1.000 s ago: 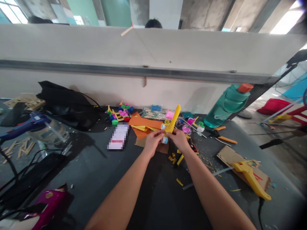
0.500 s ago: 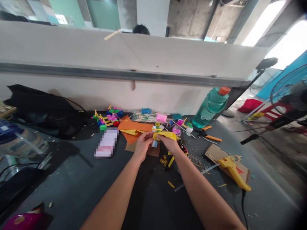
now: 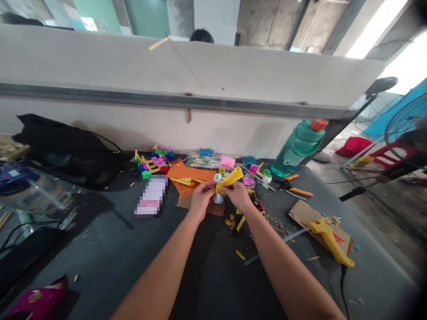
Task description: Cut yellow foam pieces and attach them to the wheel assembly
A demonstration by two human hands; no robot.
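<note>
Between both hands, just above the table, is a yellow strip point(image 3: 232, 176) that looks like paper or foam, with bottle caps joined to it. A white cap point(image 3: 218, 177) with a green mark shows at its top, and a pale blue cap point(image 3: 218, 198) at its bottom. My left hand point(image 3: 202, 198) pinches the near left side of this piece. Closed on the yellow strip from the right is my right hand point(image 3: 239, 195). The fingertips partly hide where strip and caps meet. Beneath lie orange sheets point(image 3: 187, 174) and brown cardboard point(image 3: 183, 202).
Yellow scraps point(image 3: 230, 222) lie near the right wrist. A yellow glue gun point(image 3: 328, 238) rests on cardboard at right, beyond it orange-handled pliers point(image 3: 300, 191) and a green bottle point(image 3: 295, 151). Colourful cap models point(image 3: 151, 162), a blurred phone point(image 3: 151, 195) and a black bag point(image 3: 70, 151) are left.
The yellow strip has turned, its free end now pointing up and to the right. The white cap shows more clearly. The whole view has shifted slightly.
</note>
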